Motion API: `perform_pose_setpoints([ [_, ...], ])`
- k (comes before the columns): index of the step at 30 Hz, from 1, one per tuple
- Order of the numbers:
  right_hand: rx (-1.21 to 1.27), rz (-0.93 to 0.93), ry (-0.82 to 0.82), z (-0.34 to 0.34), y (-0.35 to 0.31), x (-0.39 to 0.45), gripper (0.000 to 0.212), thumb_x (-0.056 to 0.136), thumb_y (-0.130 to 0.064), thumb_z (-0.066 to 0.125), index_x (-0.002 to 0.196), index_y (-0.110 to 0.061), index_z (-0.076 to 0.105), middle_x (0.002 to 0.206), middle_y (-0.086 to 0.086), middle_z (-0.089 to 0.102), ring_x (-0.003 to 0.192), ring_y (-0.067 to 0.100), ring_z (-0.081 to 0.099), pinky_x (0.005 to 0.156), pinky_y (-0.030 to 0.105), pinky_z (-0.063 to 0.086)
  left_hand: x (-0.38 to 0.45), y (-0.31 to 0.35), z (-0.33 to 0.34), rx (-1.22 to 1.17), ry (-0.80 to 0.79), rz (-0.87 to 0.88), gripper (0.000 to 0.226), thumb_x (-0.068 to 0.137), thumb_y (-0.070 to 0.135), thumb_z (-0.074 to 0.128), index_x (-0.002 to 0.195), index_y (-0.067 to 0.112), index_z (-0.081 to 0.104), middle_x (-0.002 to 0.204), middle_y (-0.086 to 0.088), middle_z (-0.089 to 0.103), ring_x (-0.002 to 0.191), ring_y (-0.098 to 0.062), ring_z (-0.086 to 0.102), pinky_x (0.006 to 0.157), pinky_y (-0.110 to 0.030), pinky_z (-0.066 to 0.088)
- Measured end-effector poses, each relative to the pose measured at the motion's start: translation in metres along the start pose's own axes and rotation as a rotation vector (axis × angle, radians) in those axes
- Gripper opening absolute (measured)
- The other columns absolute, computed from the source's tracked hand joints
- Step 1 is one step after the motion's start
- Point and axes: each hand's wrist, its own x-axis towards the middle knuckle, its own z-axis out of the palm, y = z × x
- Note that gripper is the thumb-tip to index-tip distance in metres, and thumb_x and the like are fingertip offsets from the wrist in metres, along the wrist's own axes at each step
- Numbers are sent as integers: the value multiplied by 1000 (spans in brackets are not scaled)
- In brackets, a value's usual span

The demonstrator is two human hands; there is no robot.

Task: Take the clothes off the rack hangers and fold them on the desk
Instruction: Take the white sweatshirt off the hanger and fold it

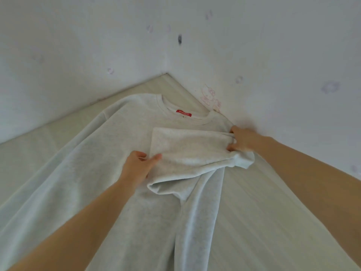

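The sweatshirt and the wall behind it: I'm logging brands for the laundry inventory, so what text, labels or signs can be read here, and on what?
Red neck label inside the collar of the grey sweatshirt: pale lettering is there, too small and blurred to read.
Wall: faint pink and purple doodles only, no legible words.
Desk: no text visible.

A small red label [183, 112] sits inside the back of the neck of the pale grey sweatshirt [109, 153] lying on the desk. It carries a line of light lettering, but the letters are too small and blurred to read. Faint pink cartoon drawings [211, 98] mark the white wall [273, 55] just beside the collar, with no legible words.
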Motion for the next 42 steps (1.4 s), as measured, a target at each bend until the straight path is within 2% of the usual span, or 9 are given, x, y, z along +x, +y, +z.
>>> perform_pose_setpoints([
  [5, 290, -53, 88, 6, 1, -11, 78, 85, -39, 69, 143, -13, 23, 121, 15, 55, 94, 27, 56, 77, 33, 45, -38, -21, 19, 488, -95, 249, 107, 63, 34, 86, 146, 34, 19, 132, 3, 23, 121, -20, 37, 101, -37, 41],
  [12, 339, -143, -46, -43, -22, -35, 68, 84, -12, 66, 141, -35, 34, 137, 4, 42, 100, 26, 56, 80, 38, 52, -31, -29, 4, 260, 227, 366, 55, 80, -10, 47, 125, 20, 54, 109, -4, 57, 96, -23, 58, 78, -33, 51],
  [15, 242, -182, -186, -57, -46, -44, 54, 89, -9, 58, 131, -40, 44, 124, 2, 46, 87, 22, 56, 65, 32, 49, -31, -32, -6, 253, 283, 359, 48, 81, -8, 53, 121, 17, 54, 106, -2, 53, 92, -20, 56, 76, -29, 48],
  [19, 363, -120, -377, -48, -89, -39, 13, 89, -9, 60, 101, -12, 62, 88, 5, 57, 64, 14, 54, 52, 23, 46, -37, -50, -11, 391, 208, 228, 37, 86, 17, 65, 120, 18, 52, 103, 5, 52, 88, -16, 54, 75, -29, 46],
  [26, 1341, -248, -352, -15, -148, -25, 28, 98, -21, 50, 124, -12, 45, 109, 20, 67, 97, 25, 68, 84, 32, 56, -72, -66, -8, 33, 180, -35, 19, 94, 19, 56, 110, 13, 48, 83, -9, 69, 66, -21, 68, 60, -31, 57],
  [30, 724, -429, -16, 6, -139, -16, 36, 88, -7, 58, 122, -19, 56, 122, 2, 60, 114, 20, 56, 91, 29, 47, -97, -72, 4, -96, 14, -119, 19, 98, 20, 53, 92, 3, 61, 69, -9, 73, 57, -24, 68, 64, -38, 61],
  [36, -122, -378, 169, 42, -106, -9, 50, 91, -51, 53, 126, -16, 45, 125, 8, 53, 117, 33, 44, 94, 43, 38, -125, -76, 24, 89, -215, -87, 33, 86, 39, 70, 89, 6, 69, 75, -4, 75, 63, -15, 69, 65, -24, 58],
  [39, -11, -342, 395, 54, -99, -11, 39, 98, -46, 41, 110, -8, 45, 107, 14, 59, 104, 35, 52, 79, 43, 40, -135, -88, 33, 254, -239, -4, 18, 79, 33, 75, 87, 18, 69, 78, 2, 71, 68, -10, 67, 69, -21, 56],
  [42, 95, -318, 438, 63, -95, -16, 47, 98, -39, 43, 126, -2, 36, 112, 21, 56, 104, 38, 54, 77, 43, 43, -144, -96, 36, 249, -193, 37, 7, 82, 24, 70, 88, 21, 70, 87, 5, 69, 80, -10, 66, 74, -22, 56],
])
